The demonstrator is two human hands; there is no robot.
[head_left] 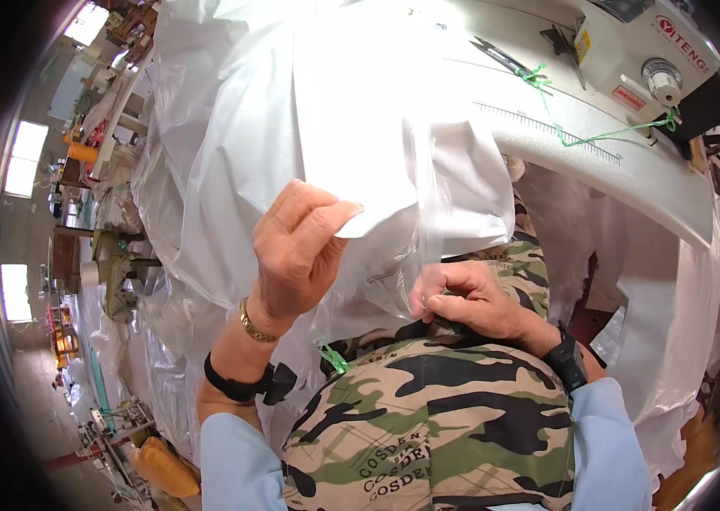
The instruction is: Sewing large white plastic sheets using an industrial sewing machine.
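Between thumb and fingers my left hand (302,247) pinches the lower corner of a white fabric sheet (351,111), which spreads up over the worktable. To its right, lower down near my lap, my right hand (475,298) is closed on the end of a clear plastic strip (428,196). The strip hangs along the right part of the white sheet, and light shines through it. A white flap of the sheet hangs over the table edge just beyond my right hand. Part of my right fingertips shows through the plastic.
A white sewing machine (654,64) stands at the upper right, with green thread (581,140) tied to it. Black thread snips (504,60) lie on the white table (615,175), near its printed ruler scale. Heaps of white sheeting (164,332) lie at left. My camouflage apron (428,409) covers my lap.
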